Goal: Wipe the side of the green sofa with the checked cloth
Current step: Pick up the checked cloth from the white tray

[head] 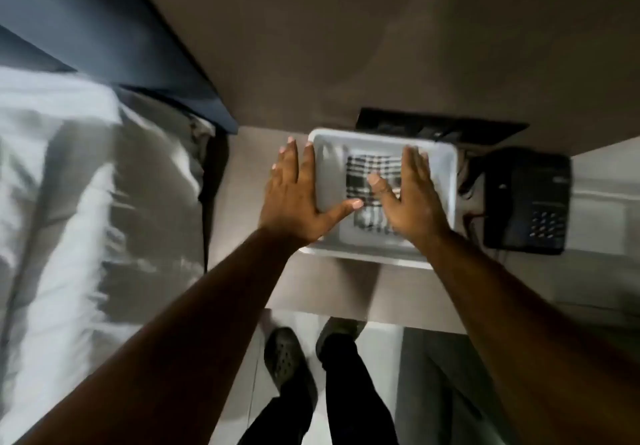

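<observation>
A black-and-white checked cloth (372, 174) lies folded inside a white plastic tub (327, 174) on a low bedside table (249, 174). My left hand (294, 195) hovers flat over the tub's left rim, fingers spread, thumb pointing toward the cloth. My right hand (408, 195) is spread over the tub's right half, covering part of the cloth. Neither hand holds anything. No green sofa is in view. The picture is blurred by motion.
A bed with white sheets (69, 219) and a dark headboard (114, 39) fills the left. A black telephone (526, 202) with cords sits right of the tub. A dark flat object (443, 125) lies behind the tub. My feet in dark clogs (287, 365) stand on a tiled floor.
</observation>
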`<state>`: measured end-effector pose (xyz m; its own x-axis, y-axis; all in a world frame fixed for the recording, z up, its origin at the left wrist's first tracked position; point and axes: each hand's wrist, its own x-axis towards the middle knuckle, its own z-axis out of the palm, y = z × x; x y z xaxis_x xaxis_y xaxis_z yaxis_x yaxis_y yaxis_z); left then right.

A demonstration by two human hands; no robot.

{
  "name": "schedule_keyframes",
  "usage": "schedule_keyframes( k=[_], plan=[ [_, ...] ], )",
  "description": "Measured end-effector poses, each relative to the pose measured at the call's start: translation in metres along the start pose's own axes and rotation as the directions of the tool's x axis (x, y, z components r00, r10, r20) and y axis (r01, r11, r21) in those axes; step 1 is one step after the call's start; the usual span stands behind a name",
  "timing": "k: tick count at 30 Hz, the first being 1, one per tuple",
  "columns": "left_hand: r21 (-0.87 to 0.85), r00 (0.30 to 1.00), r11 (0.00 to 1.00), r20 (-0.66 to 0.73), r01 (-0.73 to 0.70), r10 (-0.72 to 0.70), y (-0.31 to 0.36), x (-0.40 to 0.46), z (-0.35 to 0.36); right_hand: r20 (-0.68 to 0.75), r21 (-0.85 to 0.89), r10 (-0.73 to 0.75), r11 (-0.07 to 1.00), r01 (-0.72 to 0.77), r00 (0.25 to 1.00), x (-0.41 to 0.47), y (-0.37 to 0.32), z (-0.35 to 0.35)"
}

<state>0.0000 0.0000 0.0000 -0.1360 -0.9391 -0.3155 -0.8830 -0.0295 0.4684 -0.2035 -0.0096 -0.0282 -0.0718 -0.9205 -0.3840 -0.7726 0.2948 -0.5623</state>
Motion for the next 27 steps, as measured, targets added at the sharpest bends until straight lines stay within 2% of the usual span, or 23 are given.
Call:
schedule_keyframes(
  k=[2, 6, 9, 13, 17, 23, 25, 27],
  plan=[
    [0.039, 0.999, 0.998, 0.010, -0.039, 0.039, -0.013, 0.011, 0.034, -0.038, -0.010, -0.019, 1.000, 0.019, 0.999, 0.019, 0.024, 0.028],
    [0.168, 0.998, 0.984, 0.031, -0.058, 0.053, -0.041, 0.024, 0.085, -0.042, -0.193, -0.005, 0.981, -0.003, 0.999, 0.045, 0.058, 0.071],
    [0.279, 0.994, 0.955, -0.006, -0.099, 0.105, -0.052, 0.028, 0.098, -0.077, -0.381, -0.074, 0.924, 0.039, 0.994, 0.052, 0.070, 0.092],
    [0.318, 0.991, 0.944, -0.067, -0.091, 0.118, -0.053, 0.027, 0.105, -0.147, -0.491, -0.155, 0.869, 0.064, 0.977, 0.047, 0.078, 0.107],
    [0.386, 0.989, 0.918, -0.075, -0.089, 0.128, -0.051, 0.026, 0.104, -0.222, -0.502, -0.159, 0.864, 0.026, 0.962, 0.048, 0.074, 0.109],
    [0.388, 0.992, 0.919, -0.068, -0.074, 0.108, -0.050, 0.027, 0.105, -0.291, -0.461, -0.147, 0.887, -0.004, 0.945, 0.051, 0.076, 0.112],
    [0.371, 0.989, 0.926, -0.090, -0.076, 0.117, -0.052, 0.027, 0.106, -0.316, -0.410, -0.145, 0.912, 0.003, 0.938, 0.053, 0.075, 0.109],
    [0.349, 0.987, 0.934, -0.101, -0.080, 0.122, -0.054, 0.028, 0.107, -0.348, -0.283, -0.111, 0.959, 0.009, 0.931, 0.056, 0.073, 0.105]
  ],
)
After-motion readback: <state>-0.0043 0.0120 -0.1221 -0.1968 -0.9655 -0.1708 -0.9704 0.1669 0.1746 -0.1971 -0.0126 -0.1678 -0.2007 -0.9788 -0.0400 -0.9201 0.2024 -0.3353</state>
